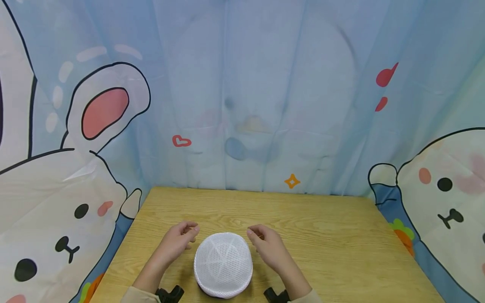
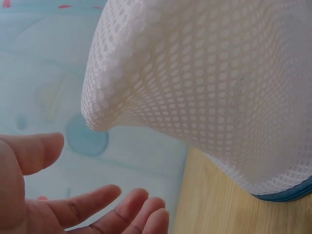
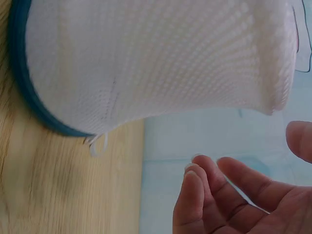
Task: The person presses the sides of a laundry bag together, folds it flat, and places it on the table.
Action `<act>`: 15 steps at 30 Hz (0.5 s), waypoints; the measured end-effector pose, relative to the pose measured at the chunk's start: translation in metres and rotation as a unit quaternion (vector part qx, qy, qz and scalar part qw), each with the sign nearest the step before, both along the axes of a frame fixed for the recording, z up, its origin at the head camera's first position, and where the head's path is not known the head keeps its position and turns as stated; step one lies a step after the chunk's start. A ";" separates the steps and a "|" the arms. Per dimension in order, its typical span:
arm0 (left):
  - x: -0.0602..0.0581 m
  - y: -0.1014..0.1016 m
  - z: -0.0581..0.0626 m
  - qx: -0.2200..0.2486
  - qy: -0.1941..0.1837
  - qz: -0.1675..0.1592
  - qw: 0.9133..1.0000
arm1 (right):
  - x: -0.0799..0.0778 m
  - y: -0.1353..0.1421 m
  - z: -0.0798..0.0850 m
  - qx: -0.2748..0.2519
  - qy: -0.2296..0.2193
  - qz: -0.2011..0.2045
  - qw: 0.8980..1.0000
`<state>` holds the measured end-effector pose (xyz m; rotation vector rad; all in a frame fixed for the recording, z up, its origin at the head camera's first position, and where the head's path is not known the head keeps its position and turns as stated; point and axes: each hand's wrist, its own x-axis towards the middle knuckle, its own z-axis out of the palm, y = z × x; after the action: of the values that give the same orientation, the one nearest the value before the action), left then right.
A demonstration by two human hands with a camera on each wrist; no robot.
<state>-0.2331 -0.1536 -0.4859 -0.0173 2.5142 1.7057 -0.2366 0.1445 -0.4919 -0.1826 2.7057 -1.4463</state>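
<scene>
A white mesh laundry bag (image 1: pixel 223 265) stands on the wooden table between both hands, its round mesh top facing up. In the left wrist view the mesh side of the bag (image 2: pixel 195 83) tapers above a dark blue band (image 2: pixel 285 194) at the base. A small white zipper pull (image 3: pixel 99 145) hangs beside that band in the right wrist view. My left hand (image 1: pixel 179 239) is held to the bag's left with fingers loosely bent, apart from the mesh. To its right is my right hand (image 1: pixel 267 244), also loosely bent and touching nothing.
The wooden table (image 1: pixel 326 235) reaches back to a light blue curtain (image 1: pixel 250 84) printed with cartoon rabbits. Black straps with camera mounts (image 1: pixel 170 293) sit on both wrists, close to the bag's near side.
</scene>
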 end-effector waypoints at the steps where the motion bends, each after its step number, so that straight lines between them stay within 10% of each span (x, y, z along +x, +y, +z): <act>1: 0.000 0.000 0.000 0.000 -0.006 -0.001 1.000 | 0.000 -0.001 0.001 -0.008 -0.008 0.003 1.000; 15: 0.007 0.003 0.001 0.005 -0.052 -0.033 0.998 | 0.004 -0.011 -0.002 0.017 -0.003 0.010 1.000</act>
<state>-0.2257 -0.1506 -0.4853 -0.0197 2.4038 1.6489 -0.2328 0.1337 -0.4942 -0.2016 2.7131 -1.3932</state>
